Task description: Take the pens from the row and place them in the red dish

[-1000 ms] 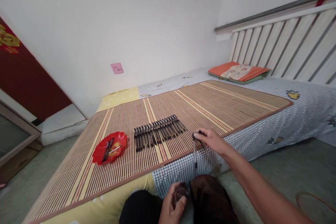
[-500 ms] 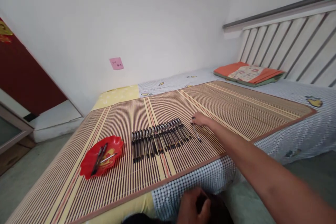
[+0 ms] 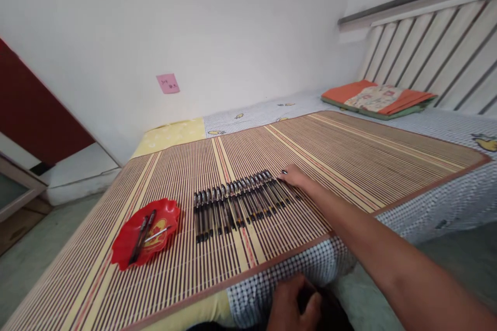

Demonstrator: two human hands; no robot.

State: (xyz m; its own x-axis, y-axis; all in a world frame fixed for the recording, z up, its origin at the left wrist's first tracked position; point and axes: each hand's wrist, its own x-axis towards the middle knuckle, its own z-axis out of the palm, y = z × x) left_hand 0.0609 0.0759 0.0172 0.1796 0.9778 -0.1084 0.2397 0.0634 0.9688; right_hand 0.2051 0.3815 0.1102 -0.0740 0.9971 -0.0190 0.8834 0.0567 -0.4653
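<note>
My right hand (image 3: 294, 176) is closed with a pinch on the upper end of a pen (image 3: 292, 189), at the right end of a row. The pen lies slanted on the striped mat, its dark lower end toward me; my fingers partly cover it. To its left, several dark capped pens (image 3: 233, 201) lie side by side, clips toward the far side. My left hand (image 3: 293, 302) is at the bottom edge, below the bed's edge, fingers curled and nothing visible in them. A red scalloped plate (image 3: 121, 240) on the left holds dark pens (image 3: 143, 235) and a slim white stick-like piece (image 3: 157, 234).
The bamboo mat (image 3: 330, 150) covers most of the bed, over a checked sheet (image 3: 458, 227). A folded orange and green cloth (image 3: 378, 98) lies at the far right by the white headboard (image 3: 427, 46). A pink note (image 3: 168, 83) is on the wall.
The held pen's lower end has swung toward the row and now looks dark, not silvery. The camera view has shifted slightly. My left hand stays at the bottom edge.
</note>
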